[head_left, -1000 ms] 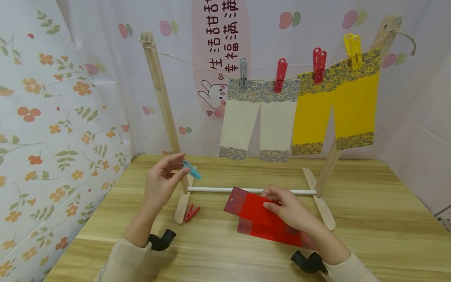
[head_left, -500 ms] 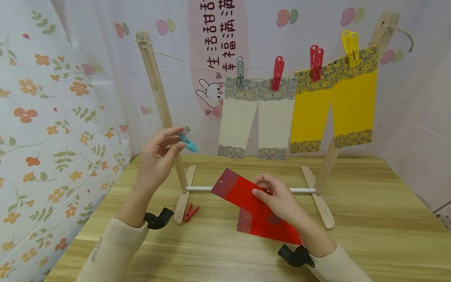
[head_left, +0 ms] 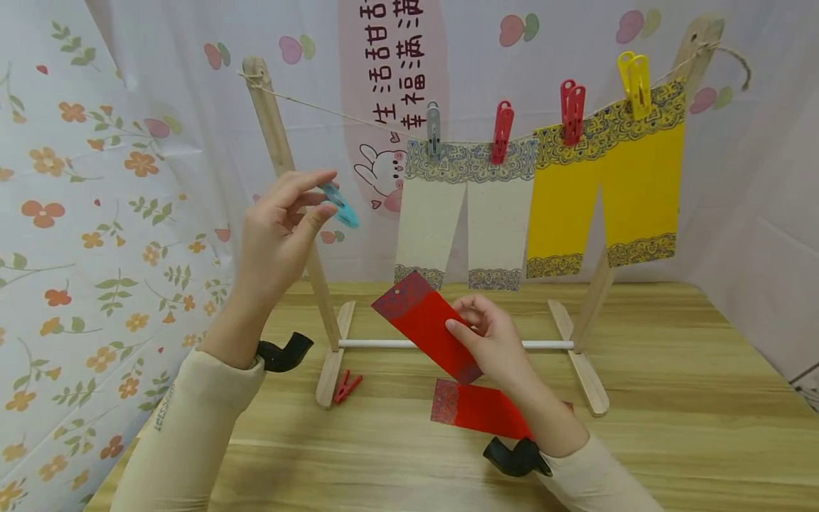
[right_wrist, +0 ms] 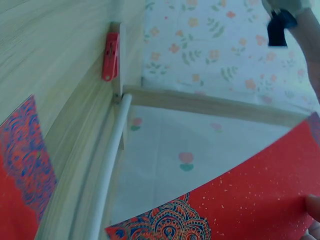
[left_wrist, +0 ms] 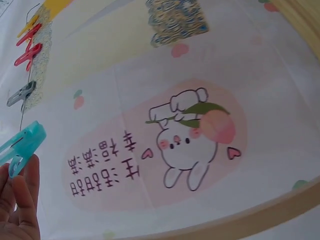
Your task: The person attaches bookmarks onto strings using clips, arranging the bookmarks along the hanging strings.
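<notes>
My left hand (head_left: 275,231) pinches a light blue clothespin (head_left: 342,208) between thumb and fingers, beside the left post of a wooden stand. In the left wrist view the clothespin (left_wrist: 27,140) shows at the left edge above the fingertips. With thumb and fingers my right hand (head_left: 502,348) holds a red paper card (head_left: 427,327), tilted, with patterned bands at its ends and a small hole at the upper one. Below it, a second red card (head_left: 480,409) lies on the table, partly hidden by the right forearm. The right wrist view shows the held card (right_wrist: 250,185) close up.
A string (head_left: 345,116) runs between the stand's posts. From it hang two cream cards (head_left: 431,220) and two yellow cards (head_left: 643,185), clipped by grey, red and yellow clothespins (head_left: 635,85). A loose red clothespin (head_left: 348,388) lies by the left foot. A white bar (head_left: 377,343) joins the posts.
My left hand has risen with the blue clothespin. The right hand has lifted its red card up and leftward, away from the second card, which stays on the table.
</notes>
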`<state>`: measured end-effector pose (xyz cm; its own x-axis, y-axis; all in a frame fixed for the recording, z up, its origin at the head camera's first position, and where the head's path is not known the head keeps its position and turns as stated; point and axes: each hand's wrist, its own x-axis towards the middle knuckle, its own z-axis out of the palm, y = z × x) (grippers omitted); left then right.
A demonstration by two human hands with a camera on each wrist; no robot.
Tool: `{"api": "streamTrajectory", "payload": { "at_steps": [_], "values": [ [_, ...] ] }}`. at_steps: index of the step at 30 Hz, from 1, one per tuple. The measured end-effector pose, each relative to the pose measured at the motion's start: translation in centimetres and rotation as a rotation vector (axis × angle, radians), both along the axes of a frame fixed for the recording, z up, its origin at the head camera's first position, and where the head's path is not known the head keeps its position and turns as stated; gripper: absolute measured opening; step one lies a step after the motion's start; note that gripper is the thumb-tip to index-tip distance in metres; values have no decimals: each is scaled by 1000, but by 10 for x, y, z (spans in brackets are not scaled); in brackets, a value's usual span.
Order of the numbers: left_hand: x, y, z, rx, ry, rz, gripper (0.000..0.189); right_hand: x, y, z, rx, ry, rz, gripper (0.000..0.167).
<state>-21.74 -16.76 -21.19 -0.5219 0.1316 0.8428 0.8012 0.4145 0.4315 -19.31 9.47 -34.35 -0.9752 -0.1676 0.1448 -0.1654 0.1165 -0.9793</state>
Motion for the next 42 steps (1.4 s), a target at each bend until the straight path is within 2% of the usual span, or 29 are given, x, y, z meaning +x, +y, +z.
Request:
{"api": "streamTrajectory", "payload": {
  "at_steps": [7, 17, 21, 30, 37, 40, 42],
  "values": [
    [-6, 12, 27, -43, 120, -6, 33, 1, -10, 10, -67, 20, -26, 16],
    [-13, 19, 56, -19, 163, 24, 30, -10, -23, 25, -145, 44, -78, 18],
    [-17, 20, 63, 8, 171, 31, 29, -16, -31, 32, -190, 61, -85, 19],
    [-23, 22, 76, 32, 233, -12, 25, -26, -50, 50, -279, 101, -130, 15],
    [-23, 28, 86, 86, 188, -6, 22, -28, -57, 60, -320, 163, -158, 14],
    [-26, 30, 90, 94, 188, -23, 22, -29, -60, 66, -330, 176, -160, 15],
    [-28, 29, 93, 64, 220, -29, 22, -29, -62, 69, -337, 184, -158, 15]
  ]
}}
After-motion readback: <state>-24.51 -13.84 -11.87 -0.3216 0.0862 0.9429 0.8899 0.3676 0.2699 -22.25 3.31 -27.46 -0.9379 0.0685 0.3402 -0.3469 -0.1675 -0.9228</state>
